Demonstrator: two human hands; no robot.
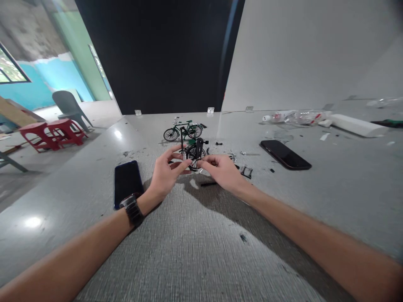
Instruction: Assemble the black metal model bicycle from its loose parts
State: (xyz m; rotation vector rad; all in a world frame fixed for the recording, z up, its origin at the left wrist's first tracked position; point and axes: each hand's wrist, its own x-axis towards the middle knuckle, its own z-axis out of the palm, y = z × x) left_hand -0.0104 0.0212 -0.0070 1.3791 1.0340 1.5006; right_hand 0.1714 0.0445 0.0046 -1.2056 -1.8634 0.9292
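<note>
Between my hands, above the grey table [151, 251], is a partly built model bicycle [199, 147] with a black spoked wheel. My left hand [166, 170] grips it from the left, thumb and fingers closed on the frame side. From the right, my right hand [222, 170] pinches at the wheel with thumb and forefinger; any tiny part between those fingertips is too small to make out. Behind them stands a complete dark green model bicycle [184, 130]. Small metal and black parts [246, 171] lie just right of my right hand, and a thin black strip [208, 183] lies below it.
One phone [127, 180] lies by my left wrist, another phone [285, 154] to the right. Farther right are a crumpled plastic bottle [296, 117] and a white block [359, 125]. A black panel [160, 54] rises at the back. Red stools [53, 134] stand beyond the left edge.
</note>
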